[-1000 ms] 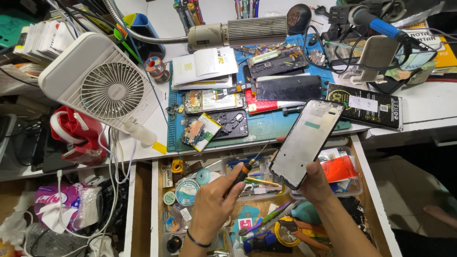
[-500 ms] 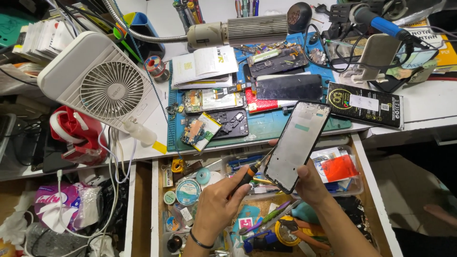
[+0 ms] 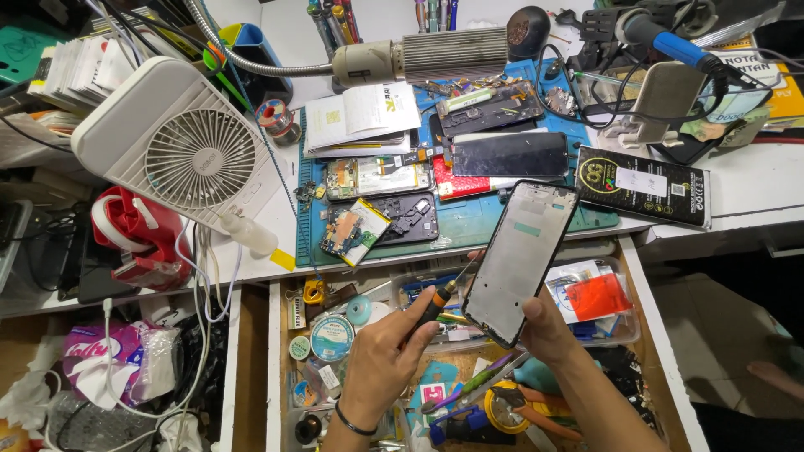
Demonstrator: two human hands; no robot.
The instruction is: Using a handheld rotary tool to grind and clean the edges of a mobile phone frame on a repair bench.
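Observation:
My right hand (image 3: 546, 325) grips the lower end of a phone frame (image 3: 521, 255), tilted upright over the open drawer, its inner side facing me. In my left hand (image 3: 387, 356) is a small screwdriver (image 3: 441, 298) with a black and orange handle; its tip points up toward the frame's left edge. On the blue work mat (image 3: 469, 219) behind lie a dark phone screen (image 3: 509, 154), an opened phone body (image 3: 377, 177), a black back cover (image 3: 400, 217) and a small battery (image 3: 353, 232).
A white desk fan (image 3: 186, 151) stands at left, a lamp on a flexible neck (image 3: 419, 57) at the back. A black flat box (image 3: 643, 184) lies right of the mat. The open drawer (image 3: 274, 360) holds tape rolls, pliers, tools and packets. Cables hang at left.
The phone frame has shifted left and slightly down, closer to the screwdriver. My left hand has moved a little right with the screwdriver tip nearing the frame's edge.

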